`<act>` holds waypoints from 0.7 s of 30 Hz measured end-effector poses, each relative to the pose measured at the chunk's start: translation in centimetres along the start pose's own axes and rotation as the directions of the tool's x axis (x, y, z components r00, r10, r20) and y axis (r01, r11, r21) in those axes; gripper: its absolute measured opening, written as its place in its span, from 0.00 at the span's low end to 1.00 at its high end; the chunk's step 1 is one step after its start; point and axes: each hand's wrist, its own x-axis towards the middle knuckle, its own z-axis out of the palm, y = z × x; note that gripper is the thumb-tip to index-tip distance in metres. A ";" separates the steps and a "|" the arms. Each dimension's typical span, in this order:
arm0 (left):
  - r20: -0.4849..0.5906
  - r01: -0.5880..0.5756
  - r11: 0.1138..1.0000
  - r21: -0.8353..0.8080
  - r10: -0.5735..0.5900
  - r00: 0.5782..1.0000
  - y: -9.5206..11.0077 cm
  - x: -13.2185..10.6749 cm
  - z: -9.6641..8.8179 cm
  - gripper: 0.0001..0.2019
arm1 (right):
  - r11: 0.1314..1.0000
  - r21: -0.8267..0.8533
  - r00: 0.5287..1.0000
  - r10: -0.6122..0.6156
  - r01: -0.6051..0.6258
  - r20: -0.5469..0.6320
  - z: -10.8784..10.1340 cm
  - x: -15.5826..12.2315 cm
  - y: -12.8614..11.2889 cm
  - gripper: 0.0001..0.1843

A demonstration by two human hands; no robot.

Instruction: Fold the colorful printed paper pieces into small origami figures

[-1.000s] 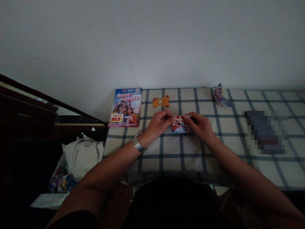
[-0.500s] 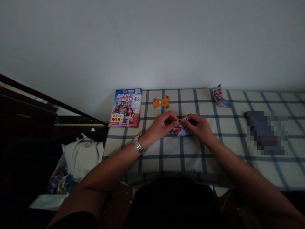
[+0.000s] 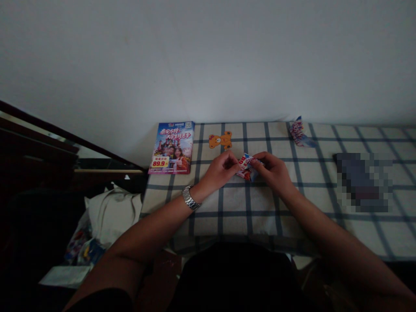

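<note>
Folded paper with bright print is held in a tight pinch between the left hand and the right hand, over the checked desk. Fingers hide part of it. A blocky blur hides something on the right.

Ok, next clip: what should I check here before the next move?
Grip: ok, the folded printed paper sits pinched between the left hand and right hand.
Fold crease: cannot tell, too small to see.
Brochure: ok, lies apart from the left hand.
Bear-shaped cutout: ok, lies apart from both hands.
Pixelated object: cannot tell what it is, blurred out.
</note>
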 end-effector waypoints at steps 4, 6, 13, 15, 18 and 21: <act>0.032 0.012 0.998 0.056 -0.014 0.999 0.2 -0.2 0.0 0.12 | 0.998 -0.065 1.000 -0.011 0.011 0.006 -0.2 0.0 -0.1 0.15; 0.053 0.020 0.998 0.066 -0.024 0.998 0.3 -0.2 0.0 0.12 | 0.995 -0.094 1.000 -0.016 0.017 0.014 -0.2 -0.1 -0.3 0.14; 0.060 -0.102 0.995 0.011 0.101 0.993 0.9 -0.5 0.0 0.12 | 0.990 -0.134 0.998 -0.042 0.048 0.048 -0.3 -0.2 -0.6 0.10; 0.069 -0.124 0.989 0.080 0.119 0.991 1.1 -0.5 -0.1 0.11 | 0.986 -0.154 0.996 -0.049 0.060 0.077 -0.3 -0.3 -0.5 0.10; 0.071 -0.117 0.984 0.133 0.108 0.992 1.1 -0.5 -0.2 0.08 | 0.981 -0.183 0.993 -0.051 0.070 0.107 -0.3 -0.4 -0.3 0.10; 0.051 -0.099 0.992 0.080 0.095 0.994 0.8 -0.5 -0.2 0.07 | 0.981 -0.184 0.993 -0.046 0.064 0.104 -0.2 -0.4 -0.3 0.11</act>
